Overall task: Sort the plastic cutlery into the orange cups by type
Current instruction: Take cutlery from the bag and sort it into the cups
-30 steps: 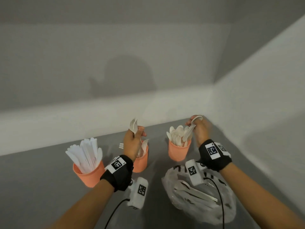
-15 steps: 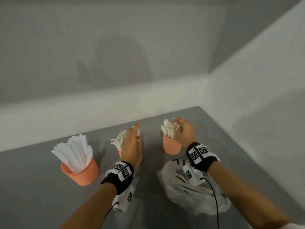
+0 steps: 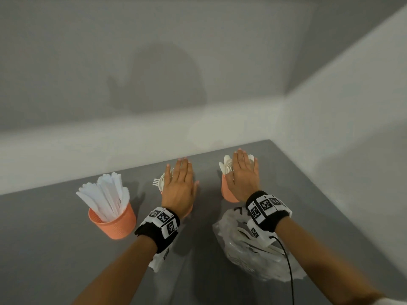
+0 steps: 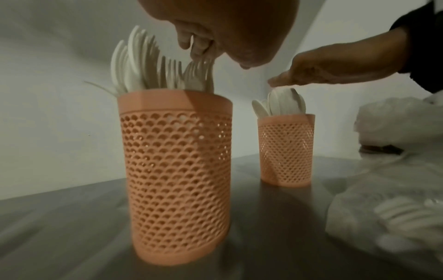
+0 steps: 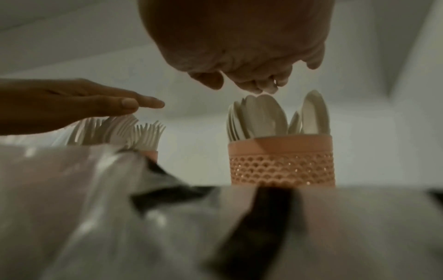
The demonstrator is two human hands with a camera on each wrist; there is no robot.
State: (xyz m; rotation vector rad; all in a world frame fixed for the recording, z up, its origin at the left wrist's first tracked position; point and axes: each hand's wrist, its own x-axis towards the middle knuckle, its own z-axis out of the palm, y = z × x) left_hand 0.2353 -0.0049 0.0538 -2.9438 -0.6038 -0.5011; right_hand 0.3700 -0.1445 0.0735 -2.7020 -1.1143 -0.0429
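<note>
We lay our left hand (image 3: 178,188) flat on the forks (image 4: 167,73) at centre frame, our right hand (image 3: 243,176) flat on the spoons (image 5: 266,117), both holding nothing.

Left hand (image 3: 179,190) and right hand (image 3: 243,177) lie flat over two orange cups; a third holds knives (image 3: 105,194).

A smooth grey counter (image 3: 66,260) runs into a corner of plain white walls (image 3: 88,62). On the counter, at the near right, lies a crumpled translucent plastic bag (image 3: 242,256), a thin black cable (image 3: 288,267) crossing it.
</note>
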